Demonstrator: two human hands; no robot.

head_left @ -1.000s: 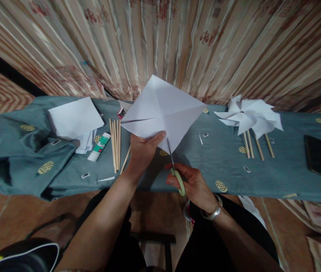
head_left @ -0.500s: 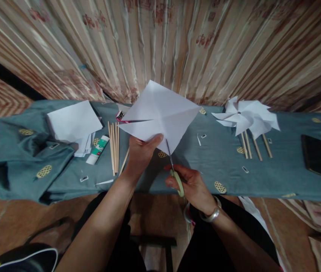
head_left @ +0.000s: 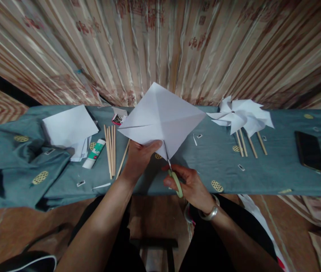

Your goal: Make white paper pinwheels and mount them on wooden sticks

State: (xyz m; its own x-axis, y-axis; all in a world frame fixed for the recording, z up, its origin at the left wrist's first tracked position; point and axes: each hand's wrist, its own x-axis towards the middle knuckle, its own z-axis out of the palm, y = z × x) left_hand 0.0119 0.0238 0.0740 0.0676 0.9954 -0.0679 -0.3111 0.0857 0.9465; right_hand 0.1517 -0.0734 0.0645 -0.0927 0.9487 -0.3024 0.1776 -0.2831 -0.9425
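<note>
A square sheet of white paper [head_left: 174, 107], creased along its diagonals, is held up like a diamond above the cloth. My left hand [head_left: 140, 156] pinches its lower left edge, thumb on top. One slit runs in from the left corner toward the middle. My right hand [head_left: 187, 179] grips scissors [head_left: 176, 183] with pale green handles; their blades meet the sheet near its bottom corner and point toward the centre. The lower fingers of my left hand are hidden under the paper.
Left on the green cloth [head_left: 205, 162] lie stacked white paper [head_left: 69, 124], a glue stick [head_left: 94, 153], wooden sticks [head_left: 109, 151] and a small box of metal pieces [head_left: 117, 118]. At right are white pinwheels [head_left: 242, 115] and a black phone [head_left: 310, 152]. A curtain [head_left: 160, 49] hangs behind.
The sheet has tilted slightly and its left slit looks narrower. The scissors remain at the bottom corner, their blades reaching into the paper. The whole view has shifted a little.
</note>
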